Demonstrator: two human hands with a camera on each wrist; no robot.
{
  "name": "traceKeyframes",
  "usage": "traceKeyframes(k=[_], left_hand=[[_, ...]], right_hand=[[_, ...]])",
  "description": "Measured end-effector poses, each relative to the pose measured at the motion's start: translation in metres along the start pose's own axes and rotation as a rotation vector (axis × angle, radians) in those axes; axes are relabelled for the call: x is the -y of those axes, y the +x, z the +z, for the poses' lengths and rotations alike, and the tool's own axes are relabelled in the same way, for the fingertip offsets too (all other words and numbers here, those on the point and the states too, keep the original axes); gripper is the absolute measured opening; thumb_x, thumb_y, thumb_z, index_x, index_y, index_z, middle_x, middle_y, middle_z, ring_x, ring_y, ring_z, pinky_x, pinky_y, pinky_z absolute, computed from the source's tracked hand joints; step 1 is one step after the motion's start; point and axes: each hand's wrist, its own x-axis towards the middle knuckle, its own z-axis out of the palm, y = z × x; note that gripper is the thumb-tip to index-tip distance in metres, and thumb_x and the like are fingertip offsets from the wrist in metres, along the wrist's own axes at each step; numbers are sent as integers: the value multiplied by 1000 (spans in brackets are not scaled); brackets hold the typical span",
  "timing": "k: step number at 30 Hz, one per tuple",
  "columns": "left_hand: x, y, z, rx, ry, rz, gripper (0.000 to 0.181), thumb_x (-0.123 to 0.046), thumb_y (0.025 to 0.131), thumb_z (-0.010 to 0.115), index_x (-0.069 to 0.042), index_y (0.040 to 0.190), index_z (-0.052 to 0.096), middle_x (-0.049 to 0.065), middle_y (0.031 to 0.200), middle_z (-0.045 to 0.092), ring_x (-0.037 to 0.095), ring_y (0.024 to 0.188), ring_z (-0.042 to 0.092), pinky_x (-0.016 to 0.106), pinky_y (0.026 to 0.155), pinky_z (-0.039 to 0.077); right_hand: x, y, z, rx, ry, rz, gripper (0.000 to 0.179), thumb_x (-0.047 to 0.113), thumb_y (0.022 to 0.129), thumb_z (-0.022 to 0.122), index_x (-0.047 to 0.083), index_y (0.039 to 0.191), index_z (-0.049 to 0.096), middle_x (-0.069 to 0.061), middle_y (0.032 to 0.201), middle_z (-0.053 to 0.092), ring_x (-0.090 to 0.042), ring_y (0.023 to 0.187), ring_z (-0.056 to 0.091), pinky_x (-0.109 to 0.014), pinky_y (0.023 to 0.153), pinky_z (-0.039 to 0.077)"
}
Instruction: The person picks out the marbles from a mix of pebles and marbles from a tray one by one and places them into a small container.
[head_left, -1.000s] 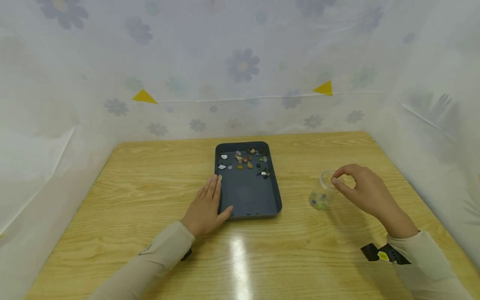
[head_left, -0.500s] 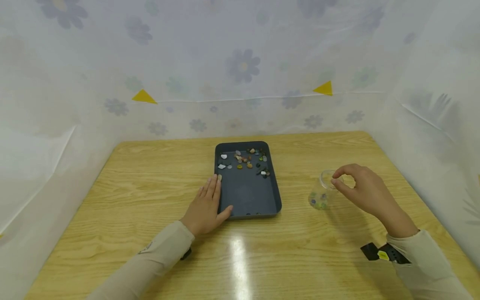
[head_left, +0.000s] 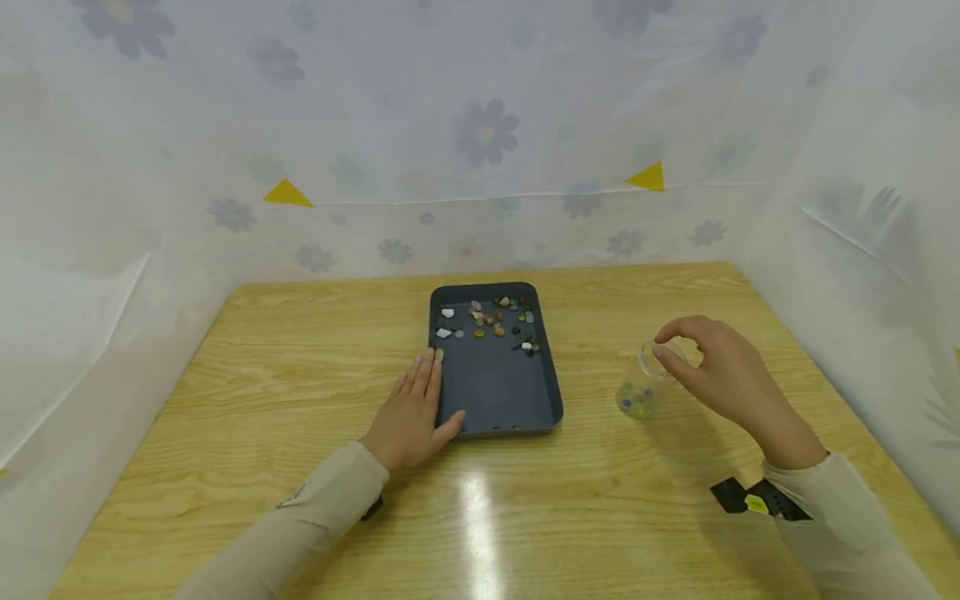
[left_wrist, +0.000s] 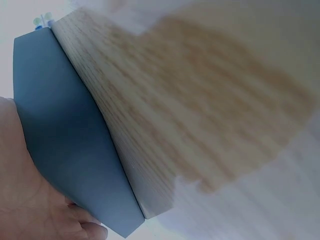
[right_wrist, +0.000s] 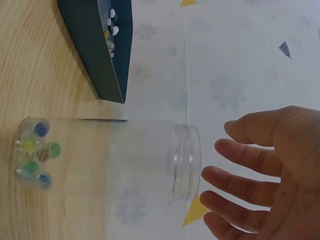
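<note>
My left hand (head_left: 407,417) lies with straight fingers along the near left rim of a dark grey tray (head_left: 495,387), the thumb at the front corner. Inside the tray, small mixed stones (head_left: 489,319) are spread over the far half. To the right stands a clear jar (right_wrist: 145,155) without a lid, its threaded mouth uncovered. Several marbles (right_wrist: 31,171), blue, green, yellow and brownish, sit on its bottom. My right hand (head_left: 723,375) hovers just above the jar's mouth. In the right wrist view its fingers are loosely bent and apart, with nothing between them.
The wooden table (head_left: 315,358) carries the tray and jar. White flowered sheeting (head_left: 420,150) encloses its back and sides, with yellow triangles (head_left: 288,193) on the back sheet. A few small dark bits (head_left: 516,427) lie by the tray's front wall.
My right hand has shifted slightly up and left over the jar. Its thumb and index finger, nearly touching at the tips before, have parted. The left hand and tray stay put.
</note>
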Motion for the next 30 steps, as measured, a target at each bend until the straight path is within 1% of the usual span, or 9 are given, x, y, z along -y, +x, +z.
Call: traceKeyframes(k=[7,9,13,15,20,24,30], left_hand=[[-1,1,-1,-5,-1,-4,85,-55,97,40,6,150,14,23,158,8,38,145,13,51,115,21],[-1,1,-1,-1,0,-4,85,-55,97,40,6,150,14,23,158,8,38,145,13,51,115,20],[-2,0,-2,0,3,-4,84,-55,98,39,6,150,14,23,158,8,38,145,14,50,115,20],[-3,0,-2,6,0,-5,84,-55,98,38,6,151,13,23,158,8,38,145,13,50,116,19],[-2,2,-2,0,-4,-5,84,-54,98,39,5,151,13,23,158,7,38,145,13,50,116,20],[-2,3,-1,-12,3,-4,84,-54,97,40,5,151,13,23,158,8,38,145,13,50,115,20],[-2,2,0,4,18,-16,85,-56,97,39,5,151,14,23,158,8,38,145,13,50,115,20]], right_hand=[[23,30,3,-60,46,-43,20,19,94,63,7,109,67,-16,115,64,-34,103,58,-51,76,48],[29,39,7,-68,64,-56,21,19,94,62,5,111,66,-17,116,63,-35,105,57,-51,77,48],[39,57,19,-79,89,-48,23,19,94,62,4,112,67,-17,117,63,-35,107,57,-51,81,48],[44,66,25,-81,86,-39,23,20,95,62,5,111,67,-17,118,63,-35,109,56,-52,85,47],[54,91,41,-51,69,-33,25,23,96,60,5,112,67,-18,121,61,-38,115,53,-55,94,42],[52,111,56,-9,136,4,28,24,96,59,4,114,66,-18,121,61,-37,113,54,-53,93,44],[46,134,79,92,328,148,31,27,97,57,7,120,62,-15,127,57,-37,116,52,-52,92,46]])
